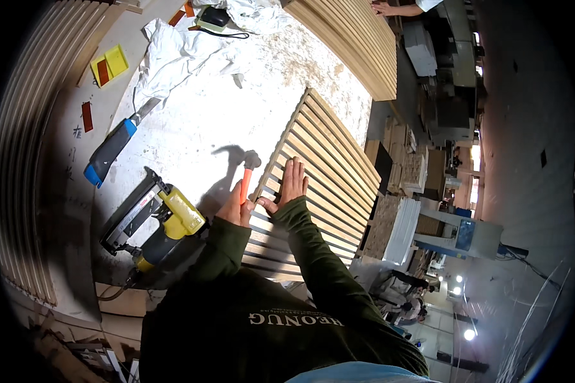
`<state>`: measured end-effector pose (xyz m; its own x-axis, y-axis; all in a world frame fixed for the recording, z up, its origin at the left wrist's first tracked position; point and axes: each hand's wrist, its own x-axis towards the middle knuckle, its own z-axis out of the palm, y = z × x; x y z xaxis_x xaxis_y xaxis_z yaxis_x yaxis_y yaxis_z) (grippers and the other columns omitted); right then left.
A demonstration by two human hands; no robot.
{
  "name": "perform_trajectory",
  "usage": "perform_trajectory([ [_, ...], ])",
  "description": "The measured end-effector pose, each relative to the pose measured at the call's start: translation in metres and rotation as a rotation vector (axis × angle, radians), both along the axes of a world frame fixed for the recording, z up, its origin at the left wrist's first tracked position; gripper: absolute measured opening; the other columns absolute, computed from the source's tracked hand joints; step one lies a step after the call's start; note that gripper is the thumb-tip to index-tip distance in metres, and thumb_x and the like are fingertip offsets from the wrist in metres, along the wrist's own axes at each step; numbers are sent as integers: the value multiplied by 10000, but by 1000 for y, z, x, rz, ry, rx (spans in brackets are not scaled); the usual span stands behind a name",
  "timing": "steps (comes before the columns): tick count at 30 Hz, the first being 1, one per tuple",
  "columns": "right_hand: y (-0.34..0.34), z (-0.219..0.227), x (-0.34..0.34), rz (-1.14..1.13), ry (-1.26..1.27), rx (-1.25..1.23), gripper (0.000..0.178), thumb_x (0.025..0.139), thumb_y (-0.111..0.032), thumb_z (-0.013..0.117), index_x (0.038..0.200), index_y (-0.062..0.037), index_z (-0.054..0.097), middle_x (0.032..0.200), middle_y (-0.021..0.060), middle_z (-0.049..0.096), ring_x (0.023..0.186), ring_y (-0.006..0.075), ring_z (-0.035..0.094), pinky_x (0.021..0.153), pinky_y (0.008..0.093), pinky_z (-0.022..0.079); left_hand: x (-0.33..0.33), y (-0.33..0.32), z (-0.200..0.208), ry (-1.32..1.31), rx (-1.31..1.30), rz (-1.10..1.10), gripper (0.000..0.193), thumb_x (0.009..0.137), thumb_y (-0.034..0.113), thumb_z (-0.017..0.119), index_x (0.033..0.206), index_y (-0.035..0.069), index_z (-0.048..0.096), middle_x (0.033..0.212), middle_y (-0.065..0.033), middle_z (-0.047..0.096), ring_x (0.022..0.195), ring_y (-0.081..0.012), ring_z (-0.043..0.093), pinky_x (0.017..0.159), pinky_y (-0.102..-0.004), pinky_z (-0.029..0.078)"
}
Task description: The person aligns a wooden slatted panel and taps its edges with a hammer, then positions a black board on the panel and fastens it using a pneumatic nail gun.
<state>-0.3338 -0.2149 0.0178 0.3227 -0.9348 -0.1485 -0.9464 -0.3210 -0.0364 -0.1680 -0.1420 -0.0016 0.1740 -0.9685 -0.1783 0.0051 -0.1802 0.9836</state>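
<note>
The person leans over a dusty white workbench (191, 134), both dark green sleeves reaching forward. The left hand (235, 207) is closed around the orange handle of a small hammer (247, 171), whose metal head stands raised just beside the left edge of a slatted wooden panel (319, 185). The hammer throws a sharp shadow on the bench to its left. The right hand (289, 185) lies open and flat, fingers spread, palm down on the slats near that same edge, just to the right of the hammer handle; the two hands sit close together, thumbs nearly meeting.

The panel runs away from the person at a slant, its far end toward the upper middle of the bench. Left of the left forearm lies a yellow and black nail gun (156, 220), near but not touched. Farther up the bench rest a blue-handled tool (112, 150), a small yellow tray (109, 64) and a crumpled white cloth (185, 48). Another slatted panel (354, 41) lies at the bench's far side.
</note>
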Motion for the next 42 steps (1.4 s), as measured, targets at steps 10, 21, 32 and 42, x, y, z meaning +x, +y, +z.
perform_trajectory([
  [10, 0, 0, 3, 8, 20, -53, 1146, 624, -797, 391, 1323, 76, 141, 1372, 307, 118, 1284, 451, 96, 984, 578, 111, 5, 3, -6, 87, 16, 76, 490, 822, 22, 447, 1289, 46, 299, 798, -151, 556, 712, -292, 576, 656, -344, 459],
  [21, 2, -1, 6, 7, 44, -81, 1152, 620, -810, 366, 1329, 68, 138, 1375, 297, 124, 1290, 433, 104, 994, 563, 113, 1, 4, -14, -32, -53, 98, 513, 818, 67, 494, 1289, 21, 295, 1002, -234, 542, 851, -359, 571, 717, -384, 469],
  [32, 2, -2, 6, 39, -9, -90, 1113, 641, -754, 455, 1327, 68, 154, 1368, 303, 136, 1277, 455, 118, 969, 606, 134, 1, 5, -15, -24, 35, 62, 521, 802, 75, 522, 1273, 8, 310, 1064, -248, 514, 884, -386, 553, 744, -392, 465],
  [42, -9, -7, -24, 48, -181, 117, 920, 648, -406, 500, 1370, -19, 82, 1409, 259, 49, 1296, 447, 34, 972, 617, 65, -1, 3, -19, -82, -12, 63, 529, 799, 73, 522, 1274, 5, 301, 1109, -247, 497, 907, -385, 545, 765, -394, 458],
])
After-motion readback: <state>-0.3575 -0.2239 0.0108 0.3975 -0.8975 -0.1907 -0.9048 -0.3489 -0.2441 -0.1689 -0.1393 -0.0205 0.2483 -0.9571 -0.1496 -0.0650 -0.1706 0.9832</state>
